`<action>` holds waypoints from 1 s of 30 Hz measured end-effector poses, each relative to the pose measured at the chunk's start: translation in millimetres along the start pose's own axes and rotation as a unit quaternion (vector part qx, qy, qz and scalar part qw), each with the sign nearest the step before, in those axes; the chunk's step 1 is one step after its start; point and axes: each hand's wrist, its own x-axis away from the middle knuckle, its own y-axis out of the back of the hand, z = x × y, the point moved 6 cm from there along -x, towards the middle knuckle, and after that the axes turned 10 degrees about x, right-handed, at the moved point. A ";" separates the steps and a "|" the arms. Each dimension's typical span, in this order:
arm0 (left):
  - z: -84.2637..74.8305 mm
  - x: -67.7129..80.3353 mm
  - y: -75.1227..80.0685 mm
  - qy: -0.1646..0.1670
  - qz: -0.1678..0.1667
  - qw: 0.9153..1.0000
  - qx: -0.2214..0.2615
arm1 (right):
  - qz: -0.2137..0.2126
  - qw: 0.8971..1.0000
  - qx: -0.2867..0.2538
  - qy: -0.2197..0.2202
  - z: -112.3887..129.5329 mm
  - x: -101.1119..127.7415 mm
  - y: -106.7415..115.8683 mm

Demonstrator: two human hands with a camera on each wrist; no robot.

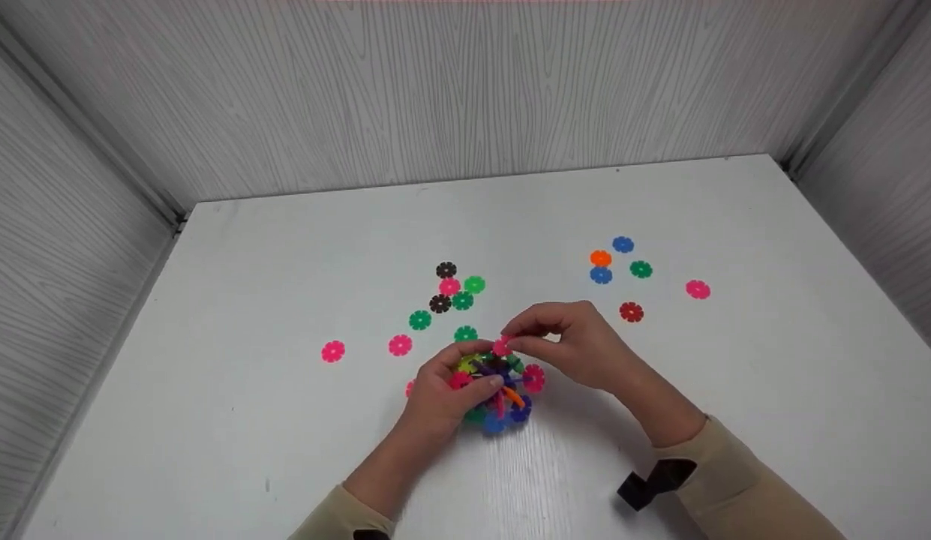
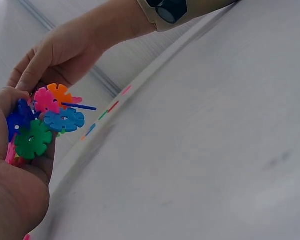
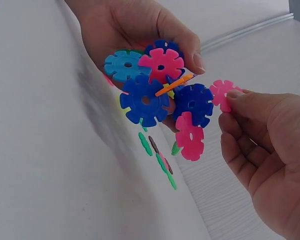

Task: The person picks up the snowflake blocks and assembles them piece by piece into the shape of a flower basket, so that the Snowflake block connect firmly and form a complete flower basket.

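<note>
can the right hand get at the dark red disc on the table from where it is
Probably yes. The dark red disc lies flat by itself just beside the right hand, nothing between them. But that hand already pinches a pink disc at the cluster, so its fingers are occupied.

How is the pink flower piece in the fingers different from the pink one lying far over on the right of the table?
The pinched pink disc is held off the table by the right hand, while the far pink disc lies flat on the table. The pinched pink disc is right at the cluster of joined discs gripped by the left hand; the far pink disc sits alone, untouched. Both are pink, round and notched.
</note>
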 end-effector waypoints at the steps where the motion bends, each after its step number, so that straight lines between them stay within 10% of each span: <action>1: 0.2 -0.1 0.0 -0.002 0.001 1.000 -0.004 | -0.003 1.000 0.003 0.001 -0.3 0.2 0.0; 30: -2.0 1.1 -5.6 -0.018 0.022 1.000 -0.001 | -0.001 0.999 0.012 0.047 6.6 -0.5 -2.1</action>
